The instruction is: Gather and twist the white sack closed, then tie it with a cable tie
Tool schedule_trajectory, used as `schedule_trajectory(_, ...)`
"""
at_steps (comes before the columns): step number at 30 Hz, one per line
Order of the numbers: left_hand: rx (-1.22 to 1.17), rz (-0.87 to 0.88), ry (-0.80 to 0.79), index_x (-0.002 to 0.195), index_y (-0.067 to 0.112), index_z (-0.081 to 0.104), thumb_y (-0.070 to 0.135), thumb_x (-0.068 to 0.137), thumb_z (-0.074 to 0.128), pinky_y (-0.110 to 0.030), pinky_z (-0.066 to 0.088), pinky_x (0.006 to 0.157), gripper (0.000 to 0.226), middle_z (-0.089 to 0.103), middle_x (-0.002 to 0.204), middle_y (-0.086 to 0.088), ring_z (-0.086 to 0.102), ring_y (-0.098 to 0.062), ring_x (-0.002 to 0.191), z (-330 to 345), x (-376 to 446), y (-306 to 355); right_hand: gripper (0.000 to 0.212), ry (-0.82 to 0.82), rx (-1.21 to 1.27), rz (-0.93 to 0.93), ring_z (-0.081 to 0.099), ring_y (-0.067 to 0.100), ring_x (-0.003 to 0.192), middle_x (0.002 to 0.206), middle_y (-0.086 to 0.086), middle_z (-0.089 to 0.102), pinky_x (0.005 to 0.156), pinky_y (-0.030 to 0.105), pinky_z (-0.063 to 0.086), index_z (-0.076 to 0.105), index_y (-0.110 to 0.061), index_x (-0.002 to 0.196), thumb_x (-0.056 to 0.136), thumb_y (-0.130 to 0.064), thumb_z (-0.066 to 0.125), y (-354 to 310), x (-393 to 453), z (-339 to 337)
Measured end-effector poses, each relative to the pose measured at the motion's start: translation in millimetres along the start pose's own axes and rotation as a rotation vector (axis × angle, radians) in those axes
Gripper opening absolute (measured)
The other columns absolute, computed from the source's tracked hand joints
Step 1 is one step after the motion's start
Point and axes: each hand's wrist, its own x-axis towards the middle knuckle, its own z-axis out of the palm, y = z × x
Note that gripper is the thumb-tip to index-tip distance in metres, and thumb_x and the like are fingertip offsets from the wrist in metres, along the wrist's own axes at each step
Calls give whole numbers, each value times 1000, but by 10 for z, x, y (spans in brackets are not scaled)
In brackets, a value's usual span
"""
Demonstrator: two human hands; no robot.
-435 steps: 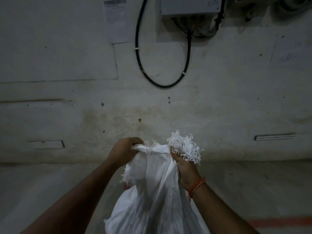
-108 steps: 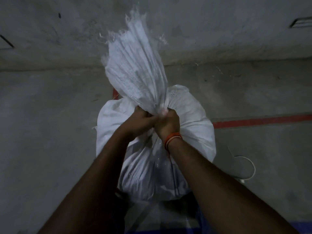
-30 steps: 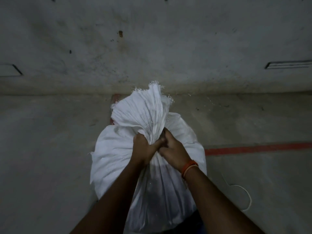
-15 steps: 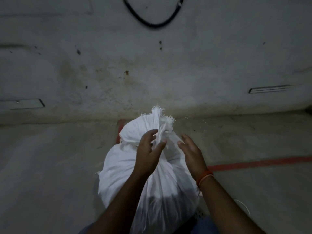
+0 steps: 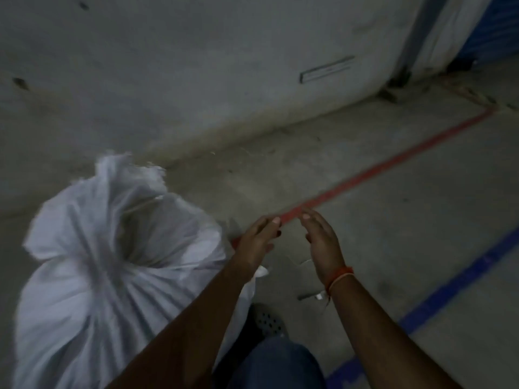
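Note:
The white sack (image 5: pixel 92 270) stands on the concrete floor at the left, its neck gathered and its frayed mouth fanned out above. Both hands are off it, to its right. My left hand (image 5: pixel 257 241) is open with fingers spread, just past the sack's right shoulder. My right hand (image 5: pixel 323 240) is open too, an orange thread band on its wrist. A thin pale cable tie (image 5: pixel 310 293) lies on the floor beneath my right wrist, partly hidden by it.
A grey concrete wall (image 5: pixel 196 66) runs behind the sack. A red floor line (image 5: pixel 393 164) and a blue floor line (image 5: pixel 455 287) cross the floor on the right. My jeans-clad knee (image 5: pixel 275 363) and a dark perforated shoe (image 5: pixel 266 321) are at the bottom.
Both hands have let go of the sack's neck and moved right, away from it. The view has swung to the right, so the sack now sits at the left.

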Motion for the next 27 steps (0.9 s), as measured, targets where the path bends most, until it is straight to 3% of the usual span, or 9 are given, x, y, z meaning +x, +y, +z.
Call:
schedule_trajectory(5, -8, -226, -99, 129, 21, 59, 41, 101, 51, -32, 44, 93, 35, 63, 133, 1, 60, -10, 113, 404, 634, -795, 38, 166, 68, 199, 54, 19, 126, 135, 5, 60, 94, 27, 45, 57, -8, 135, 101, -23, 50, 848, 363, -465)
schedule_trajectory(9, -30, -400, -110, 131, 24, 58, 42, 102, 47, -33, 37, 95, 36, 63, 131, 3, 57, -15, 120, 521, 983, -1396, 27, 267, -63, 310, 57, 30, 123, 130, 17, 62, 109, 47, 43, 65, -4, 119, 94, -13, 58, 1698, 550, -643)
schedule_trajectory(11, -52, -472, -82, 128, 25, 63, 45, 101, 48, -34, 38, 91, 37, 66, 131, 5, 59, -15, 120, 542, 1104, -1663, 24, 301, -105, 379, 59, 31, 118, 125, 22, 65, 108, 46, 44, 67, 0, 115, 93, -6, 58, 2059, 590, -678)
schedule_trajectory(14, -60, -559, -107, 124, 23, 62, 46, 104, 40, -30, 38, 85, 38, 67, 121, 6, 62, -12, 107, 564, 1213, -1970, 24, 331, -148, 493, 61, 34, 112, 114, 19, 68, 104, 46, 46, 70, -3, 110, 93, -17, 59, 2493, 614, -683)
schedule_trajectory(16, -85, -589, -114, 126, 23, 57, 40, 106, 36, -21, 39, 70, 33, 63, 118, 4, 60, -7, 93, 574, 1253, -2125, 32, 289, -197, 569, 60, 37, 116, 114, 16, 67, 107, 50, 44, 68, -3, 115, 98, -25, 53, 2771, 639, -670)
schedule_trajectory(18, -93, -597, -99, 132, 22, 51, 32, 108, 33, -17, 40, 66, 32, 56, 125, 0, 58, -10, 97, 577, 1277, -2285, 43, 206, -322, 624, 59, 36, 118, 117, 10, 66, 107, 47, 44, 67, -8, 121, 98, -37, 45, 2957, 655, -656)
schedule_trajectory(22, -53, -660, -51, 135, 17, 56, 30, 106, 43, -32, 41, 90, 35, 60, 133, -3, 54, -26, 127, 552, 1339, -2512, 41, 69, -491, 669, 59, 32, 119, 128, 16, 65, 98, 33, 43, 66, -12, 122, 104, -32, 35, 3178, 718, -647)
schedule_trajectory(25, -104, -669, 5, 141, 8, 53, 15, 104, 48, -25, 46, 74, 38, 57, 141, -15, 55, -29, 130, 516, 1388, -2610, 42, 8, -559, 681, 58, 33, 119, 130, 19, 64, 100, 34, 43, 67, -10, 121, 104, -30, 35, 3268, 783, -634)
schedule_trajectory(27, -137, -677, 25, 142, 5, 50, 15, 105, 44, -22, 45, 67, 38, 55, 143, -17, 56, -27, 120, 521, 1367, -2557, 40, 17, -559, 674, 58, 32, 120, 131, 19, 63, 97, 29, 42, 67, -9, 122, 103, -30, 39, 3256, 806, -626)
